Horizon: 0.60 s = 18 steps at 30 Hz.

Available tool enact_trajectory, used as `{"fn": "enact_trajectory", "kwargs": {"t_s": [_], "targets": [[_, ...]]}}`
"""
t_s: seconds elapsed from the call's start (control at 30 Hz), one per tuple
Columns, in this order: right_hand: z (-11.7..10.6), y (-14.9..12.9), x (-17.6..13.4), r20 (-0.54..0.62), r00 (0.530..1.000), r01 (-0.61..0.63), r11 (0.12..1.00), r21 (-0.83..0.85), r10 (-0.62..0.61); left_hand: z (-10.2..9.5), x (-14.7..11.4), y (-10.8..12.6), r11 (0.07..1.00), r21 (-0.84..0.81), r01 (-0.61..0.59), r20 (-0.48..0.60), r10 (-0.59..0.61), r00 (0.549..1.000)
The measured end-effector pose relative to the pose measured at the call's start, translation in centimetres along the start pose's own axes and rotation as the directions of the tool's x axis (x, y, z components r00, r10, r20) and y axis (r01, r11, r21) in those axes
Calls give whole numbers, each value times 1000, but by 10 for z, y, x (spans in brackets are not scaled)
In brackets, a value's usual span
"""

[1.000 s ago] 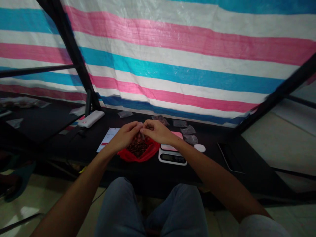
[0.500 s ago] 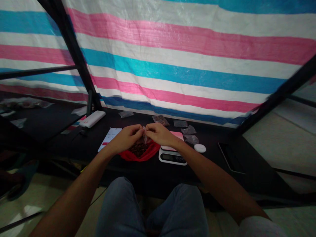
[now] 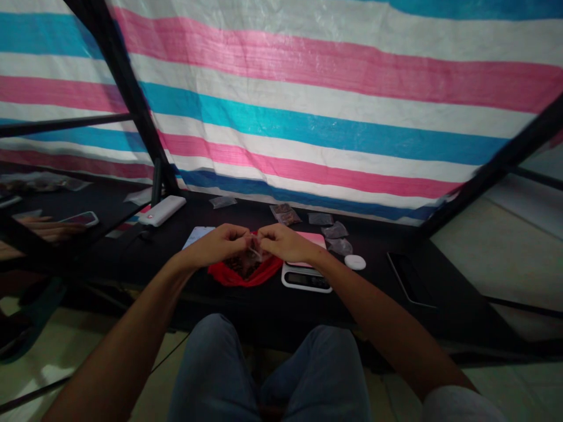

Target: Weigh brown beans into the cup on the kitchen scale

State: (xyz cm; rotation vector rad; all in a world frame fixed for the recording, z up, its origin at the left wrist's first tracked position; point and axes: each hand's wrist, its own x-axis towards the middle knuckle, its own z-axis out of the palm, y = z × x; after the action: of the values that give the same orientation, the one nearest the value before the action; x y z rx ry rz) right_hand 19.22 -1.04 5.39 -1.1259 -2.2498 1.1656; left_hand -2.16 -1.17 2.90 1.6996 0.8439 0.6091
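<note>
My left hand (image 3: pixel 216 244) and my right hand (image 3: pixel 282 242) meet above a red bag (image 3: pixel 246 273) of dark brown pieces on the black table. Between their fingertips they pinch a small clear plastic pouch (image 3: pixel 254 251). Both hands have their fingers closed on its edges. A white digital scale (image 3: pixel 307 280) with a pink top sits just right of the bag, under my right wrist.
Several filled small pouches (image 3: pixel 332 228) lie behind the scale, a white round lid (image 3: pixel 355 262) to its right. A white power bank (image 3: pixel 162 210) and a paper card (image 3: pixel 196 235) lie to the left. Another person's hand (image 3: pixel 41 229) and a phone (image 3: pixel 80 219) are at far left. A dark tablet (image 3: pixel 407 278) lies to the right.
My hands stayed together over the red bag, dropping slightly with the pouch. Another person's hand and a phone came into view at the far left.
</note>
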Motion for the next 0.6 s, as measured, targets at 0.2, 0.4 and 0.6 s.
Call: {"fn": "enact_trajectory", "kwargs": {"t_s": [0.2,0.4,0.6], "targets": [[-7,0,5,-26,999,-23,994,-103,21,3,-7,-5,982,171,-78,-184,110,977],[-12,-13,9,-44,999,-31,994,-103,27,19,-3,-19,923,304,-234,-250,315,916],[-19,-14,1,-6,997,-81,990,-116,81,25,-2,-24,954,199,-224,-213,265,941]]}}
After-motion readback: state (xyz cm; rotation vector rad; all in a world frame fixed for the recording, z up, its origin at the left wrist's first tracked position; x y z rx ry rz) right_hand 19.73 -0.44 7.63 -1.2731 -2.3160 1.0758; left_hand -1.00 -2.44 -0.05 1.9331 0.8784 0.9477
